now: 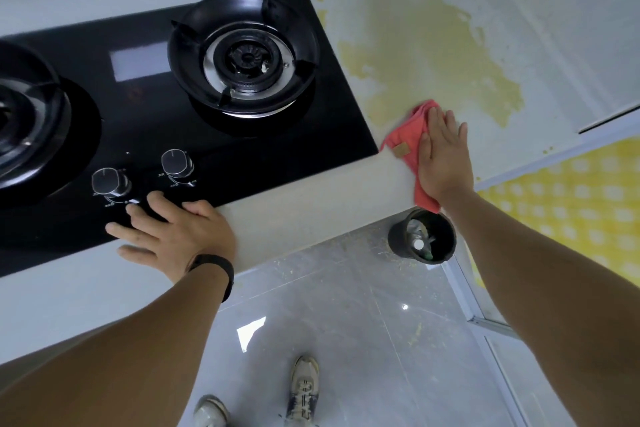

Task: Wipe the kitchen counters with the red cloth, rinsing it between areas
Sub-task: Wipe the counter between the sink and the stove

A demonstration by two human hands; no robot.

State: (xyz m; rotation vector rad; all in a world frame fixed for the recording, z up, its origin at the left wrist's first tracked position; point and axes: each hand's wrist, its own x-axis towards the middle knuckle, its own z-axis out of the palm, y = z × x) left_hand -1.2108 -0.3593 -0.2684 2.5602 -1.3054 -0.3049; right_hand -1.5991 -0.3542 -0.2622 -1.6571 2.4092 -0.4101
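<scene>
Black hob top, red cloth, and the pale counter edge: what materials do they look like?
Black hob top: likely tempered glass, glossy; it mirrors a bright rectangle.
Red cloth: soft woven or microfibre fabric, matte, folds and a sewn tan tag; the right hand presses it flat.
Pale counter edge: probably stone or composite, smooth, faintly speckled; cannot tell which.

Glossy grey floor tiles (346, 305), yellow-stained wall (433, 45)
</scene>
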